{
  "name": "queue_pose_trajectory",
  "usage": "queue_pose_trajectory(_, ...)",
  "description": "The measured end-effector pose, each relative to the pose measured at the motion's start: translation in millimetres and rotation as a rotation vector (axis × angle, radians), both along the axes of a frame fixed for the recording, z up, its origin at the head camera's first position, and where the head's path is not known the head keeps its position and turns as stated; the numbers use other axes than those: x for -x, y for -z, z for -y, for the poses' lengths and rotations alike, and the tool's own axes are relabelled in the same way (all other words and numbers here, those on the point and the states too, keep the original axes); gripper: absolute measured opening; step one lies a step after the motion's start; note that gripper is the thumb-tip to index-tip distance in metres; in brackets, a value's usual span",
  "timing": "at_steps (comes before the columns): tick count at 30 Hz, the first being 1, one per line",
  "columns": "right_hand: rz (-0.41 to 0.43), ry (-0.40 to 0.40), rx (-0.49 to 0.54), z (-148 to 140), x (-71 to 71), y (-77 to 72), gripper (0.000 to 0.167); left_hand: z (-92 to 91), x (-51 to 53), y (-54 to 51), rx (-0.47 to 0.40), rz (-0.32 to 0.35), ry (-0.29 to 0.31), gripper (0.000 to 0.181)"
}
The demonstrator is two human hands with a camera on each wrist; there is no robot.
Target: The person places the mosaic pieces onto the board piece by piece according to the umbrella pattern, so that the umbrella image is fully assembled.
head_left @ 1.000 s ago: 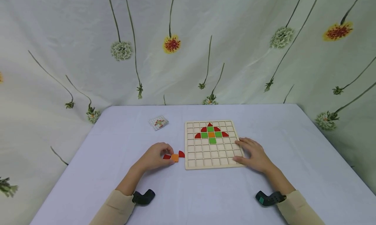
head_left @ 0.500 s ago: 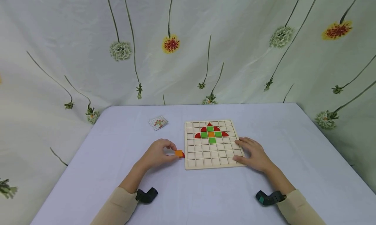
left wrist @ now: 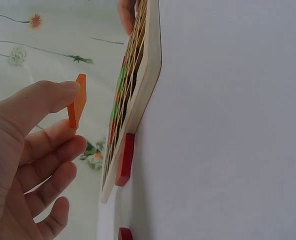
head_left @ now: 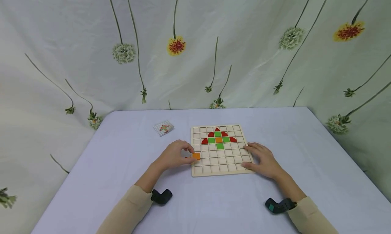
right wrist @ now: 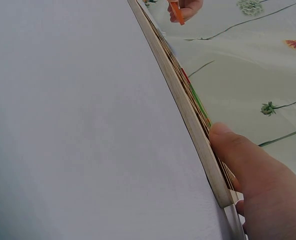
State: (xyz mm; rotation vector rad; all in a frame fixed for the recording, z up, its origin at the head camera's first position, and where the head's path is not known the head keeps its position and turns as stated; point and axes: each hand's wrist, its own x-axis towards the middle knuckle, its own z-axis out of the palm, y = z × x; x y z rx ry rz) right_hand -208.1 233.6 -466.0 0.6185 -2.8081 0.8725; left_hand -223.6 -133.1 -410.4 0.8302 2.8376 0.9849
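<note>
My left hand [head_left: 175,156] pinches an orange square tile [head_left: 196,156] between thumb and index finger. In the left wrist view the tile [left wrist: 78,102] is held on edge, apart from the board, with the other fingers loosely bent below. In the head view it overlaps the left edge of a wooden grid board [head_left: 226,161]. My right hand [head_left: 264,161] rests at the board's right edge, thumb and fingers spread; the right wrist view has the thumb on top. Red, green and orange pieces, including a green square [head_left: 220,146], form a pattern in the board's upper part.
Beside the board's left side lies a red piece [left wrist: 125,160], with another red piece [left wrist: 124,233] farther off; my left hand hides them in the head view. A small pattern card [head_left: 163,128] lies at the back left. A flowered cloth [head_left: 256,57] hangs behind the table.
My left hand has lifted the orange tile from beside the red pieces and carried it right, to over the board's left edge. The right hand stays at the board.
</note>
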Motion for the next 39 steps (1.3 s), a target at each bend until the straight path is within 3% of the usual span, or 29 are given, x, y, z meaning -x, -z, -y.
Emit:
queue_pose_trajectory(5,0.003,0.0,0.001,0.5,0.0,-0.6,0.069,-11.2,6.9,-1.1,-0.009,0.015,0.025,0.019)
queue_pose_trajectory(20,0.007,0.001,0.005,2.1,-0.6,-1.9,0.068,-53.2,24.1,6.1,0.011,-0.035,0.106,0.02)
queue_pose_trajectory(33,0.016,0.017,-0.011,1.1,-0.6,-2.2,0.069,-81.2,26.3,8.2,0.086,-0.045,0.053,0.019)
queue_pose_trajectory(39,0.013,0.014,-0.013,0.6,0.5,-0.3,0.068,-89.2,29.0,14.8,0.108,-0.087,0.046,0.019)
